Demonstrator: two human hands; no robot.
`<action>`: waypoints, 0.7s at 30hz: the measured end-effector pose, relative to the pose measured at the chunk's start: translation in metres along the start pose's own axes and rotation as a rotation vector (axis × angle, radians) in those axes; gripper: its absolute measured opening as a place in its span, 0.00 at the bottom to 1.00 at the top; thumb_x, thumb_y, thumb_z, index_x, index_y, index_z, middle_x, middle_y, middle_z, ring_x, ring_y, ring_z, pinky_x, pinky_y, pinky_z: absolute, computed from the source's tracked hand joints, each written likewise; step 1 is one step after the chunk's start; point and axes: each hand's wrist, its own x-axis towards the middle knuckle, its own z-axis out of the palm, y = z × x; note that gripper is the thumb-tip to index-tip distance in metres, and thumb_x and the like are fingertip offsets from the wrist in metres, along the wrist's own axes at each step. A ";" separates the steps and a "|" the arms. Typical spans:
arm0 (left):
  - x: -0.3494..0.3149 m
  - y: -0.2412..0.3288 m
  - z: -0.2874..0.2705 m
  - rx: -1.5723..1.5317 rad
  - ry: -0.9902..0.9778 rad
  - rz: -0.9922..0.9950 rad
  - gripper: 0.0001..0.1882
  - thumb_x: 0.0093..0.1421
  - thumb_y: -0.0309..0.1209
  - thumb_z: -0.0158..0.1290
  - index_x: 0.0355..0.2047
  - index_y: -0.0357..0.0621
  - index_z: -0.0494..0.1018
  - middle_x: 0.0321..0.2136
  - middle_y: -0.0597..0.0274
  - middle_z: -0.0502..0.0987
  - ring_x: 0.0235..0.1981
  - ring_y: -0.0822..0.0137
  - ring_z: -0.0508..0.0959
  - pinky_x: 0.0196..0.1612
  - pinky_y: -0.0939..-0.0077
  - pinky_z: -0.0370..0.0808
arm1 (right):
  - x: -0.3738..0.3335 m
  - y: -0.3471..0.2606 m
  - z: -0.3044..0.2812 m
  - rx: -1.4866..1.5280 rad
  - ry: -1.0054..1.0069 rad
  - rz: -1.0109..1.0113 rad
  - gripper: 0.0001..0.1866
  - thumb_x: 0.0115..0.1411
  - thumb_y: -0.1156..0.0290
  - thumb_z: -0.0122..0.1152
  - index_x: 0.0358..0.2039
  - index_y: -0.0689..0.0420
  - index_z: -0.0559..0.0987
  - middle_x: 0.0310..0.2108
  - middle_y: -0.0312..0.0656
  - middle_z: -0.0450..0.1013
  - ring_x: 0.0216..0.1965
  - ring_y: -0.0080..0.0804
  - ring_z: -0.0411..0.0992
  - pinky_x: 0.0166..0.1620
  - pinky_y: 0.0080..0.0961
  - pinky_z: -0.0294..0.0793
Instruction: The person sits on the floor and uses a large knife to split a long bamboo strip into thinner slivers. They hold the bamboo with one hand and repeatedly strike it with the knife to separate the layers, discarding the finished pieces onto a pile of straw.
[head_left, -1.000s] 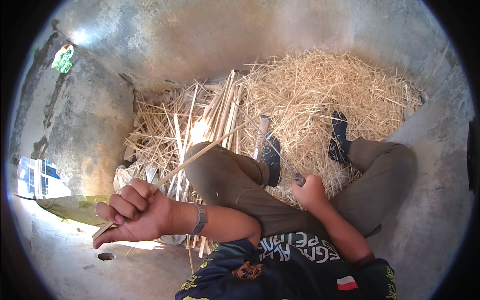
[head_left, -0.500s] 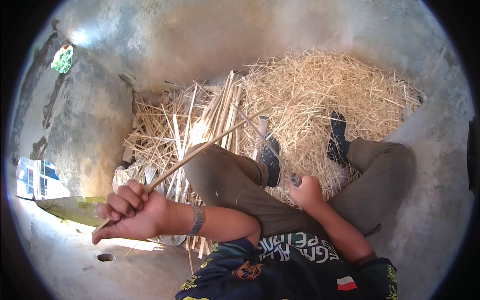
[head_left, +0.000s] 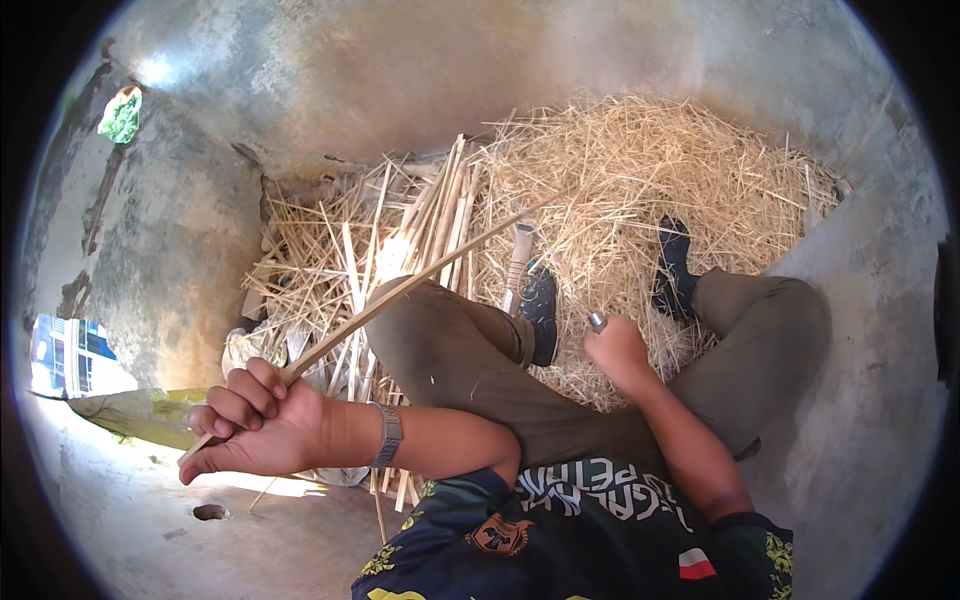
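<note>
My left hand (head_left: 250, 420), with a metal-banded watch (head_left: 388, 436) at the wrist, is closed around the near end of a long, thin bamboo strip (head_left: 400, 291). The strip slants up and away to the right, passing above my left knee. In front of my lap, my right hand (head_left: 617, 347) grips a knife (head_left: 597, 321) by its handle. A metal collar shows at the top of that handle. Its blade is thin and faint against the straw-coloured shavings, so its exact position is hard to make out. The knife and strip appear apart.
A large heap of shavings (head_left: 660, 150) lies beyond my feet. Several loose strips (head_left: 450, 215) are piled to its left. A flat, pale-brown piece (head_left: 519, 262) rests beside my left shoe (head_left: 541, 310). Concrete walls (head_left: 450, 70) enclose the space, with a small hole (head_left: 210, 512) at the lower left.
My right hand has moved slightly away from my body, and the knife has turned, so its blade no longer shows clearly across the strip. My left hand and strip have barely shifted.
</note>
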 end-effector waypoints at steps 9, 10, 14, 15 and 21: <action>-0.007 0.001 0.006 0.017 0.038 0.038 0.33 0.62 0.69 0.45 0.22 0.51 0.60 0.12 0.72 0.47 0.12 0.75 0.45 0.16 0.77 0.47 | -0.017 -0.073 0.010 -0.054 0.041 -0.504 0.12 0.58 0.60 0.60 0.33 0.55 0.83 0.23 0.52 0.77 0.29 0.54 0.79 0.36 0.47 0.78; -0.005 0.001 0.008 0.055 0.062 0.057 0.34 0.62 0.69 0.45 0.22 0.51 0.60 0.12 0.72 0.47 0.12 0.75 0.45 0.16 0.77 0.47 | -0.012 -0.077 0.012 -0.044 0.033 -0.523 0.12 0.57 0.60 0.60 0.33 0.55 0.83 0.22 0.51 0.77 0.29 0.53 0.79 0.35 0.47 0.78; -0.005 -0.002 0.014 0.182 0.140 0.108 0.34 0.63 0.69 0.42 0.21 0.50 0.60 0.12 0.72 0.47 0.12 0.75 0.45 0.16 0.77 0.46 | 0.007 -0.066 0.029 0.051 0.003 -0.418 0.12 0.57 0.60 0.60 0.31 0.56 0.82 0.22 0.50 0.77 0.29 0.52 0.79 0.35 0.45 0.78; -0.004 -0.005 0.018 0.191 0.142 0.108 0.35 0.64 0.69 0.41 0.21 0.50 0.60 0.12 0.72 0.48 0.12 0.75 0.45 0.16 0.77 0.46 | 0.013 -0.056 0.033 0.085 -0.005 -0.346 0.12 0.57 0.60 0.61 0.30 0.56 0.82 0.22 0.50 0.77 0.28 0.51 0.79 0.35 0.44 0.78; -0.013 -0.005 0.017 0.023 -0.082 0.041 0.34 0.64 0.69 0.41 0.21 0.51 0.60 0.12 0.73 0.48 0.12 0.75 0.46 0.17 0.76 0.47 | 0.009 -0.057 0.016 0.030 0.084 -0.444 0.10 0.55 0.62 0.63 0.28 0.56 0.80 0.20 0.48 0.75 0.25 0.51 0.77 0.31 0.42 0.77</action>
